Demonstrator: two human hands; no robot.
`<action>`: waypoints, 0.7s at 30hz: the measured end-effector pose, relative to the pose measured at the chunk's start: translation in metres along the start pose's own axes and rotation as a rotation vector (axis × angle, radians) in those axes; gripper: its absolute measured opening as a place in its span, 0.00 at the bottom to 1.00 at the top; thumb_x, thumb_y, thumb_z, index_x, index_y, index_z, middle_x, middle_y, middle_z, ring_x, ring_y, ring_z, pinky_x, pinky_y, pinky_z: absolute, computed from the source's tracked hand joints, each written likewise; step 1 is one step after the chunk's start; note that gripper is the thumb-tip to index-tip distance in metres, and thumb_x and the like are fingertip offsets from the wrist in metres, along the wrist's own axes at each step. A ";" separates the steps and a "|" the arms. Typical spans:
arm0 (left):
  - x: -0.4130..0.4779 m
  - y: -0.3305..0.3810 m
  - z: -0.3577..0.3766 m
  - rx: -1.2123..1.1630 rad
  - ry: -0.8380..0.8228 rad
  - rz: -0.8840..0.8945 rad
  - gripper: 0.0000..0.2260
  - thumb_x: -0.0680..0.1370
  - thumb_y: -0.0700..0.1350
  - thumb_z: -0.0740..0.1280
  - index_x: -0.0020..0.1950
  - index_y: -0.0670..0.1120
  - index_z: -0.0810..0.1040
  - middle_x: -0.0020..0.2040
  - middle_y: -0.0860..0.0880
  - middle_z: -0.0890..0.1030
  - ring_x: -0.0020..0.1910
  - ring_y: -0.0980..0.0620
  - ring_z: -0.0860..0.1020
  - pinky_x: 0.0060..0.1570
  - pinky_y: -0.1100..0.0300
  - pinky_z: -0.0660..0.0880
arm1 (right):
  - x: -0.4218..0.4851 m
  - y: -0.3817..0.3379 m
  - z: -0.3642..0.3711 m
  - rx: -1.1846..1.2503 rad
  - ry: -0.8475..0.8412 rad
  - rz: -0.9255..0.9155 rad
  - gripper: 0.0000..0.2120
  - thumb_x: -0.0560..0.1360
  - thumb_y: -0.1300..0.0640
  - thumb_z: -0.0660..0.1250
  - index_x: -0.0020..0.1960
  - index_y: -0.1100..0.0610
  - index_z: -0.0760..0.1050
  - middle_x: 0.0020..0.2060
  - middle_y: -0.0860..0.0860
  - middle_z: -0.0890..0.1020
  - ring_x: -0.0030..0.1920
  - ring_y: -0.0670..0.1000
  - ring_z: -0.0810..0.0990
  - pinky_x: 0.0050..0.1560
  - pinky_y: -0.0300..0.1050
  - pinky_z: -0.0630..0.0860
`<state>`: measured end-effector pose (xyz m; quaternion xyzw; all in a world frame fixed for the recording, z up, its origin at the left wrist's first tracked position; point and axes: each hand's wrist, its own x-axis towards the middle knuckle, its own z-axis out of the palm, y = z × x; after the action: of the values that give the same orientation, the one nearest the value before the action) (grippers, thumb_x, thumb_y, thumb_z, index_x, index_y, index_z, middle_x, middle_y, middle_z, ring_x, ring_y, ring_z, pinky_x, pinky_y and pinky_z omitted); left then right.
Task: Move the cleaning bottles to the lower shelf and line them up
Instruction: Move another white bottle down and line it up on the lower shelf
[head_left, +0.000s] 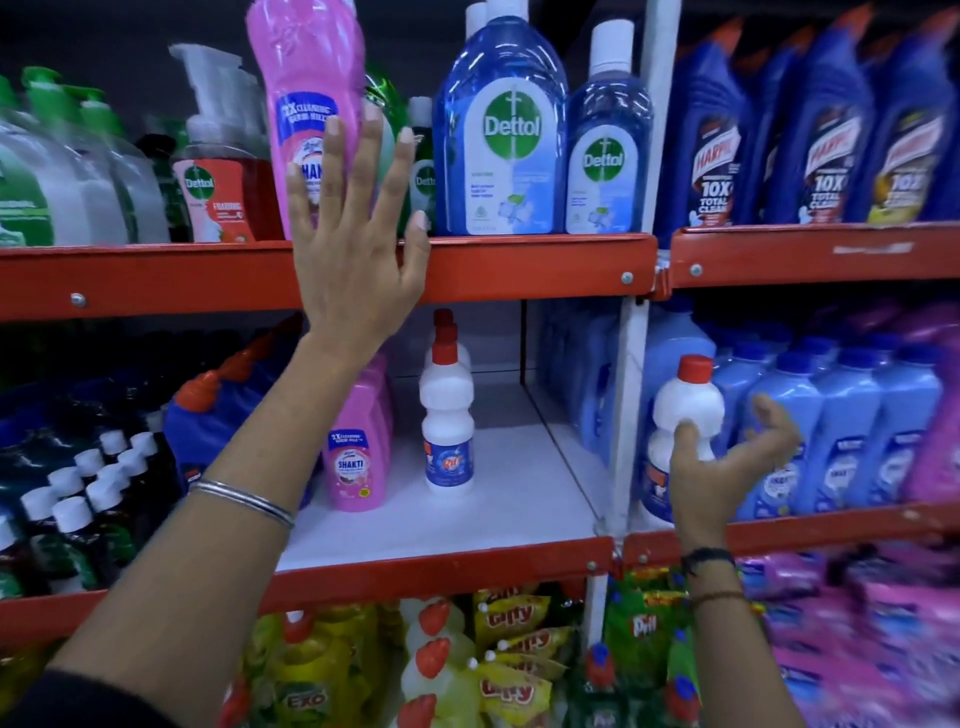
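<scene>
A tall pink cleaning bottle (306, 93) stands on the upper red shelf (519, 260). My left hand (358, 228) is raised in front of it, fingers spread, fingertips at its label, holding nothing. On the lower shelf (467, 499) stand a smaller pink bottle (358, 462) and a white bottle with a red cap (448, 415), another behind it. My right hand (727, 467) grips a second white red-capped bottle (685, 410) at the white upright post, in front of the blue bottles.
Blue Dettol bottles (504, 124) stand right of the pink one, a red pump bottle (218, 182) to its left. Dark blue toilet-cleaner bottles (810, 130) fill the upper right. Light blue bottles (841, 436) crowd the lower right. White floor shows on the lower shelf right of the white bottle.
</scene>
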<state>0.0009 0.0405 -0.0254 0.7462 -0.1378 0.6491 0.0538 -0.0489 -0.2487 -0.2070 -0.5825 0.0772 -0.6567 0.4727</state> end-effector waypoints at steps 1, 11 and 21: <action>-0.001 0.000 0.000 0.002 -0.002 0.005 0.25 0.82 0.53 0.51 0.79 0.51 0.53 0.79 0.46 0.55 0.78 0.43 0.52 0.76 0.41 0.49 | 0.003 0.006 -0.004 -0.006 -0.065 0.074 0.31 0.64 0.55 0.66 0.63 0.68 0.64 0.61 0.60 0.68 0.63 0.65 0.67 0.64 0.37 0.63; -0.003 -0.002 -0.001 -0.015 0.003 0.029 0.25 0.82 0.52 0.52 0.79 0.51 0.52 0.79 0.44 0.55 0.78 0.42 0.52 0.76 0.42 0.49 | 0.016 0.030 -0.017 -0.248 -0.437 0.323 0.30 0.63 0.47 0.76 0.60 0.55 0.70 0.58 0.57 0.79 0.57 0.60 0.77 0.55 0.61 0.74; -0.024 -0.041 -0.009 0.019 -0.033 0.029 0.27 0.82 0.58 0.48 0.79 0.51 0.49 0.79 0.43 0.52 0.78 0.45 0.49 0.76 0.44 0.46 | 0.018 -0.006 -0.028 -0.202 -0.331 0.290 0.31 0.60 0.47 0.79 0.59 0.54 0.72 0.56 0.53 0.80 0.54 0.56 0.77 0.47 0.52 0.74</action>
<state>0.0006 0.0858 -0.0433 0.7553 -0.1433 0.6386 0.0350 -0.0736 -0.2710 -0.1998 -0.7093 0.1466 -0.4665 0.5077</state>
